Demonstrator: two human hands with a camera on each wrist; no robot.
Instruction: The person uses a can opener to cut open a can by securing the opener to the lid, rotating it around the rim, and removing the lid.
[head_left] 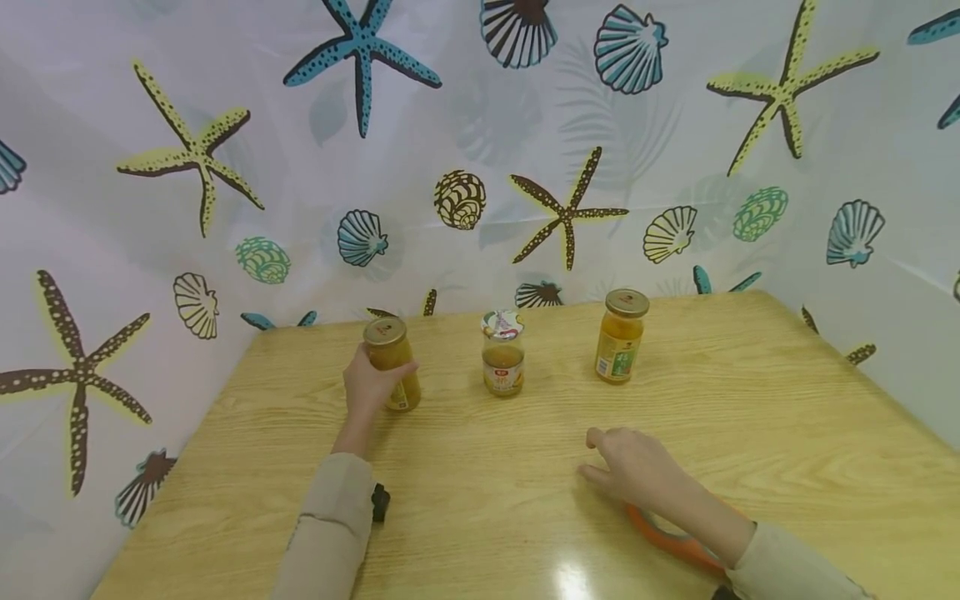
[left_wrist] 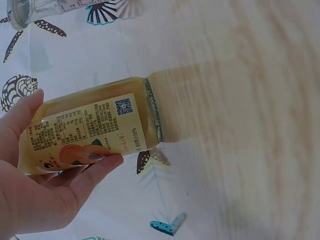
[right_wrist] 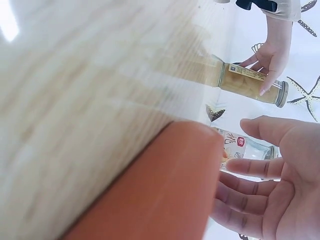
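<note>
An orange ring (right_wrist: 155, 185) lies beside the empty, loosely spread right hand (head_left: 633, 462), while the left hand (head_left: 367, 385) grips the orange-fruit-labelled glass jar (left_wrist: 82, 127) on the table (head_left: 465, 483)'s left, seemingly the grasping step, any next shift calling for a firm, upright hold.

Both sleeves (head_left: 326, 521) are plain pale beige, with black fittings (head_left: 380, 502) alongside.

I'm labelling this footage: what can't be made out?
Head view: right forearm hides part of the orange ring; fine print on the rightmost jar too small.
Left wrist view: left hand hides gripped jar's lid.
Right wrist view: right hand hides part of the middle jar.
</note>
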